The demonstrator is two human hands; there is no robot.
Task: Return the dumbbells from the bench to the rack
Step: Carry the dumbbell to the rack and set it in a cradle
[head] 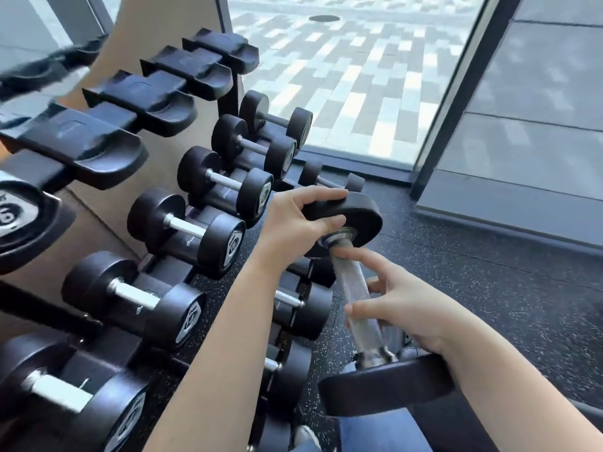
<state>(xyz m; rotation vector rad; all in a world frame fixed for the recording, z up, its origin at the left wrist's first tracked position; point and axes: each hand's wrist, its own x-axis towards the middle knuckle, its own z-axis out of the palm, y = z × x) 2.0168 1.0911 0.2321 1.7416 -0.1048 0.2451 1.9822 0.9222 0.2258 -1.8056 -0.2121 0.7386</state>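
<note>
A black dumbbell [357, 298] with a knurled steel handle stands almost upright in front of me, one head up, the other low near my lap. My left hand [300, 220] grips the rim of the upper head, thumb underneath. My right hand [398, 305] lies against the handle's right side, fingers spread and mostly straight, not wrapped round it. The rack [107, 148] runs along the left. Its upper tier has several empty black cradles. The tier below is filled with a row of black dumbbells [186, 226].
A lower tier with smaller dumbbells [300, 305] sits under my left forearm. One small dumbbell [332, 181] lies near the rack's far end. Speckled black rubber floor [489, 288] spreads to the right. A glass wall and dark frame [456, 102] stand ahead.
</note>
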